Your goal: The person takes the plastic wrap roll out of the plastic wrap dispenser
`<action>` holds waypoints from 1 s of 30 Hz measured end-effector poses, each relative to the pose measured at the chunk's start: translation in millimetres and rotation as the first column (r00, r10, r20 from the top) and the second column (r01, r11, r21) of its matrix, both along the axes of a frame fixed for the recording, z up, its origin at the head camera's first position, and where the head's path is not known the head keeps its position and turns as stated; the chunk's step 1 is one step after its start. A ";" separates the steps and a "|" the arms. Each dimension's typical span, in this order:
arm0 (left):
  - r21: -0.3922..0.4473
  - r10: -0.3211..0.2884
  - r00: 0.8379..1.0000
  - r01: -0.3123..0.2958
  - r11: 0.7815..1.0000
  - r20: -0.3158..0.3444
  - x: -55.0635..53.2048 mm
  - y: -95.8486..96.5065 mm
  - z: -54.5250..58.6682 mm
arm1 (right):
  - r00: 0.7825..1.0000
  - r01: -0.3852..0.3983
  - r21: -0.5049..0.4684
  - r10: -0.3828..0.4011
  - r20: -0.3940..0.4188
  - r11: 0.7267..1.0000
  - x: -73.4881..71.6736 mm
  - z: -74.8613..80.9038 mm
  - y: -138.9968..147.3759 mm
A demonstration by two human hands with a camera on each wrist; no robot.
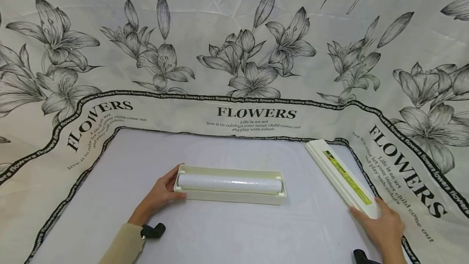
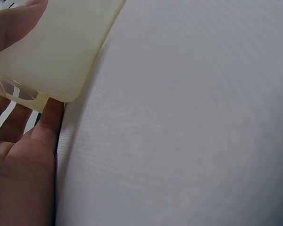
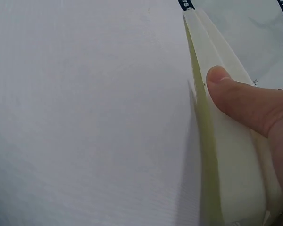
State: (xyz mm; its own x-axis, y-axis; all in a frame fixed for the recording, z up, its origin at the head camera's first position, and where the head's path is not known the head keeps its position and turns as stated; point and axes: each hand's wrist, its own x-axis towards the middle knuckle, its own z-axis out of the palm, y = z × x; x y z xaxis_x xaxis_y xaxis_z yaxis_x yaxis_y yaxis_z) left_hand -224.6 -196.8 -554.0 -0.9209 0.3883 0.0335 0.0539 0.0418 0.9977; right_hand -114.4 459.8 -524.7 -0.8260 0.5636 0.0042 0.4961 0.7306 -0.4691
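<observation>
A long cream cling film dispenser box (image 1: 234, 198) lies lengthwise on the white surface with its top uncovered. Inside it sits a roll of cling film (image 1: 229, 183), white and shiny. My left hand (image 1: 165, 190) grips the box's left end, thumb on the front wall and fingers round the far side. In the left wrist view, the box's end (image 2: 66, 52) shows between thumb and fingers. At the right, my right hand (image 1: 384, 223) holds the near end of the dispenser's long cream lid (image 1: 329, 174), which slants away and bears a yellow-green label. The right wrist view shows the thumb along the lid's side (image 3: 217, 127).
White cloth (image 1: 234, 235) covers the work surface. A floral tablecloth (image 1: 256, 117) with black lettered borders frames it at the back and sides. The far end of the lid overlaps that border in the head view. Black wrist devices (image 1: 154, 230) sit at both wrists.
</observation>
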 end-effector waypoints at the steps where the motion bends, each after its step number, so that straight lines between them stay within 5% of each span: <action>1: 0.003 -0.001 1.000 0.001 1.000 0.001 0.0 0.0 0.3 | 1.000 -0.010 0.007 0.010 0.009 1.000 -0.6 0.4 0.8; 24: 0.016 -0.001 1.000 0.001 1.000 0.011 -1.0 -0.3 -0.6 | 0.991 -0.016 0.056 0.009 0.136 0.998 -3.7 4.5 -5.1; 30: 0.008 0.003 1.000 -0.003 1.000 0.006 -0.9 0.0 -1.3 | 0.994 -0.075 0.123 0.064 0.089 0.990 -5.3 13.8 -9.5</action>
